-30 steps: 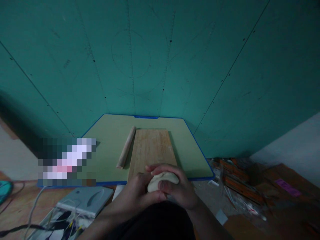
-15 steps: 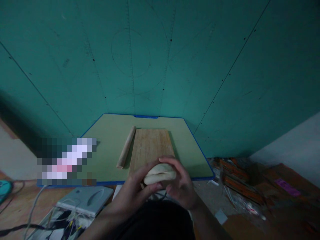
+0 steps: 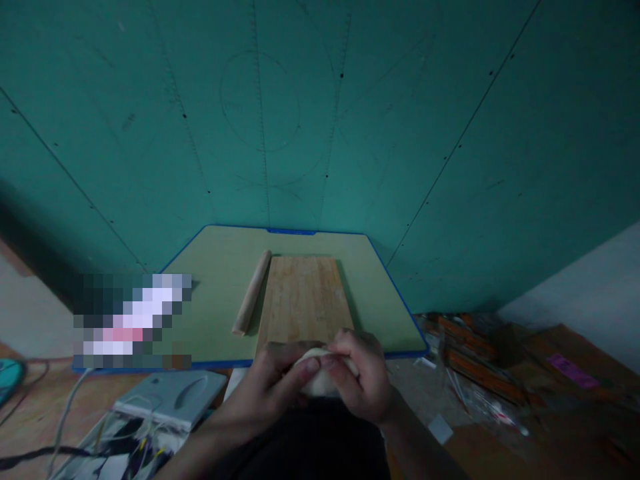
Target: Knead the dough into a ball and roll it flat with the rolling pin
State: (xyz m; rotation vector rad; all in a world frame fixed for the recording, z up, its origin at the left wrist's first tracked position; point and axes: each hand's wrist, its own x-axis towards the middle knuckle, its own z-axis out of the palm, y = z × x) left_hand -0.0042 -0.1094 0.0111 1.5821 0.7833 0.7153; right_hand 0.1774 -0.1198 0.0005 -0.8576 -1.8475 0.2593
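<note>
A pale lump of dough (image 3: 323, 383) is held between both hands, in front of the near end of a wooden cutting board (image 3: 306, 293). My left hand (image 3: 283, 373) wraps round its left side, thumb on top. My right hand (image 3: 363, 373) grips the right side, with the thumb and bent fingers pinching the dough near the left thumb. Much of the dough is hidden behind the fingers. Left of the board lies a wooden rolling pin (image 3: 253, 293), slightly slanted and apart from my hands.
Board and pin rest on a pale green table (image 3: 215, 280) with a blue edge, set against a green wall (image 3: 310, 133). A blurred-out object stands at its left. A grey box (image 3: 170, 393) with cables is at the lower left. Cardboard (image 3: 560, 387) and clutter lie on the right.
Both hands have closed in on the dough. The right fingers have folded down over it, and the thumbs now meet on top. More of the dough is covered than before.
</note>
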